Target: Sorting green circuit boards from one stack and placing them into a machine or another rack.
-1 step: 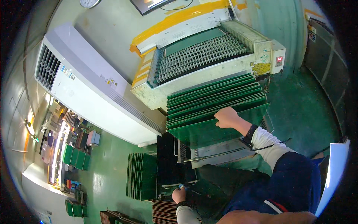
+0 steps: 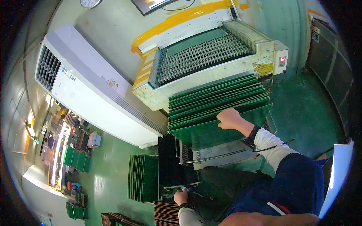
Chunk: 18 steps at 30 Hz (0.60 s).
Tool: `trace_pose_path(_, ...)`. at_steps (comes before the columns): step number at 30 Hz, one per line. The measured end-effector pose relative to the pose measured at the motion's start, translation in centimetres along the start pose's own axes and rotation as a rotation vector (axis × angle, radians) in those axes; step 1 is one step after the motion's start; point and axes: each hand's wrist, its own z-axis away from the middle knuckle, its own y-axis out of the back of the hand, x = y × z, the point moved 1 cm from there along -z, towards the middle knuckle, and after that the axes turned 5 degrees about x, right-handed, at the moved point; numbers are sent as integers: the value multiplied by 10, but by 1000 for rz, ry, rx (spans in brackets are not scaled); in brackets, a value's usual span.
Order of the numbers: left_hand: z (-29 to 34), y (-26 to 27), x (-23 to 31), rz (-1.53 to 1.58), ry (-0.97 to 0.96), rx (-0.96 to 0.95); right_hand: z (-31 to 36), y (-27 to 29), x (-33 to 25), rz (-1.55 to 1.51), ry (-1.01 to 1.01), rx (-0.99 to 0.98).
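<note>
At the far left of the frame, a row of green bins sits by a long lit workbench. Above it, in the upper left, a big white air conditioner leans across the wall. Low down, left of the middle, a stack of green circuit boards stands on edge on the green floor. Next to it stands a black rack, and under that lies a pile of brown boards.

At the bottom, near the middle, the left hand is closed around a small blue thing by the foot of the black rack. The thing is too small to name.

At the top middle sits a pale machine with rows of grey rollers. Green panels lie in a slanted pile below the rollers, each one peeking out under the next.

Right of the middle, the right hand rests on the lowest green panel. Its fingers are curled over the top edge of that panel and pinch it. This panel sticks out in front of the pile, just above a grey metal frame.

On the right side of the machine is a small box with a red light. At the far right edge, a white sheet shows beside the blue sleeve.
</note>
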Motion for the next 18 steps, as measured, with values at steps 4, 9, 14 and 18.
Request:
trace_pose_path(4,2,-5,-4,23,-12,38,1,3,-2,1,23,31)
trace_pose_path(9,1,-3,0,37,1,-1,0,2,3,17,23,-27)
trace_pose_path(14,-3,-11,-9,24,3,16,4,-1,2,-26,62,-26)
trace_pose_path(18,0,-9,-11,62,2,53,7,3,-3,-30,105,-29)
